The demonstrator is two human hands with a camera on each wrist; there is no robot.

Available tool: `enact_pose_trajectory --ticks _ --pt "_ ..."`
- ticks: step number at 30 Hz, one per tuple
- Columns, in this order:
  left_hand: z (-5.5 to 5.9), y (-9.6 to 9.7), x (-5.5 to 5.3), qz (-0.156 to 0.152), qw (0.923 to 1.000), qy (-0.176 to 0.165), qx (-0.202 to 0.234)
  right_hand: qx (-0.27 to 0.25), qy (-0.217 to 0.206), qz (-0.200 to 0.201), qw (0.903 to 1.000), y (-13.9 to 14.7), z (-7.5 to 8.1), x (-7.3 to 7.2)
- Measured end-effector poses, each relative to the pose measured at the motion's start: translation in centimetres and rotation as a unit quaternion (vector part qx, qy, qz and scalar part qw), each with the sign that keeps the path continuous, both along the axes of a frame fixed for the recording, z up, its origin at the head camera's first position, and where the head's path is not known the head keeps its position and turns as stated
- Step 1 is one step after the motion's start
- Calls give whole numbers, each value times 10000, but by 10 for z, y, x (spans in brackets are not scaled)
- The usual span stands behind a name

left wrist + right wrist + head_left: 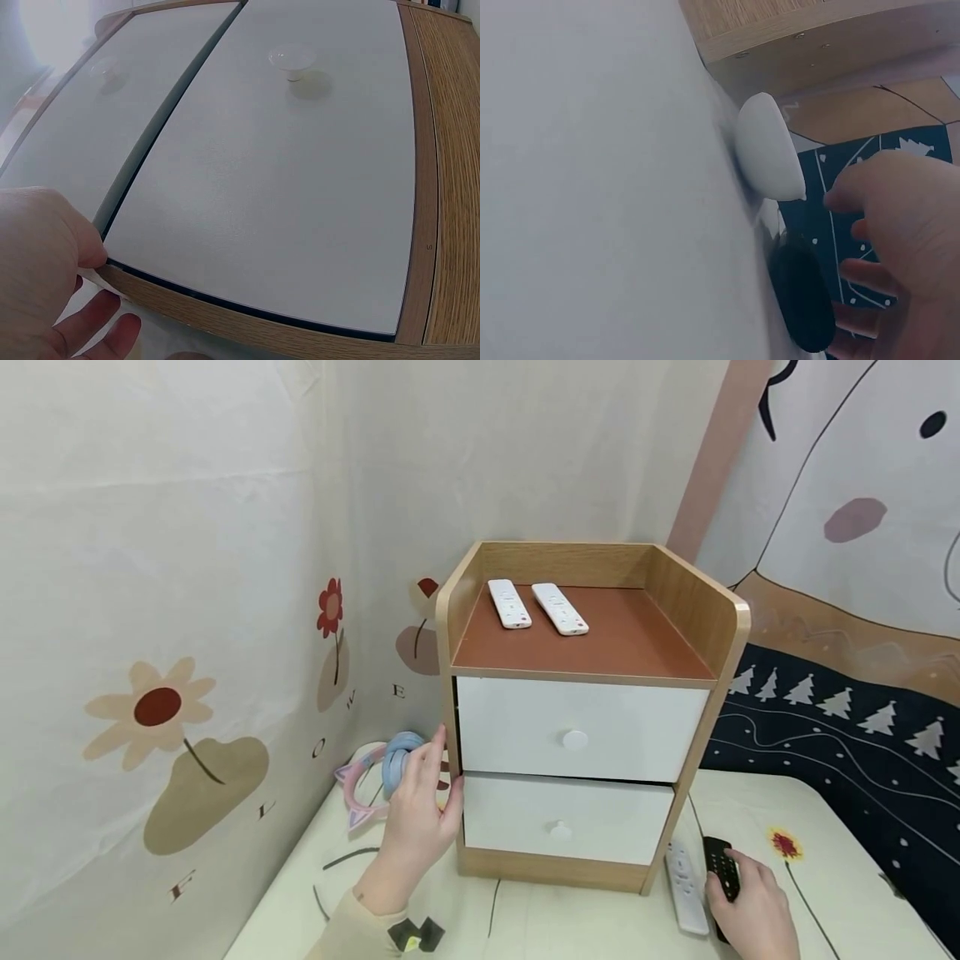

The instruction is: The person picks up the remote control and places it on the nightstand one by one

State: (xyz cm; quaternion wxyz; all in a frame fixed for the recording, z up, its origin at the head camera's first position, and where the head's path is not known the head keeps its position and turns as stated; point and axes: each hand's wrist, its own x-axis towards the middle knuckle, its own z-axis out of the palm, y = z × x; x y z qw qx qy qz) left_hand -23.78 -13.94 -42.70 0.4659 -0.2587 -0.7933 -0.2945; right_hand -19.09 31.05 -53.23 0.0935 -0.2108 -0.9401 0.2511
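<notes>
In the head view, we see a cream printed surface (547,927) below pale curtains (225,527) at left and far, with a navy tree-print cloth (810,735) at right. A wooden cabinet (551,870) stands upright in the middle; cat-ear headphones (401,756) lie left of it, near the curtain. A long white device (688,902) lies just right of the cabinet and, just beside that, a black remote (722,868). Farther right, the surface runs on to the cloth. The cabinet's walled top tray (630,643) holds a left white remote (510,604) and a right white remote (560,609), slightly apart. Below, an upper drawer (517,722) and a lower drawer (517,814) hide their contents. Our left hand (420,814) touches the cabinet's left edge, fingers extended; our right hand (757,910) is over the black remote.

In the left wrist view, our thumb lies on the cabinet's edge beside the narrow gap between the drawers, the other fingers spread outside the side panel.

In the right wrist view, our right fingers are spread beside the black remote, which rests on the surface; we cannot tell whether they all touch it.
</notes>
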Motion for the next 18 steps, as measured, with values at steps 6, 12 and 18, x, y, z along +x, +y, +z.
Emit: enact_pose_trajectory --ticks 6,12,18 --pt "0 1 0 60 10000 -39 -20 136 -425 -68 9990 5 -6 0" --pt "-1 1 0 26 10000 -24 -12 343 -606 -84 9975 6 -7 1" --pt "-1 1 -1 -30 10000 32 29 589 -760 -55 9953 7 -6 -1"
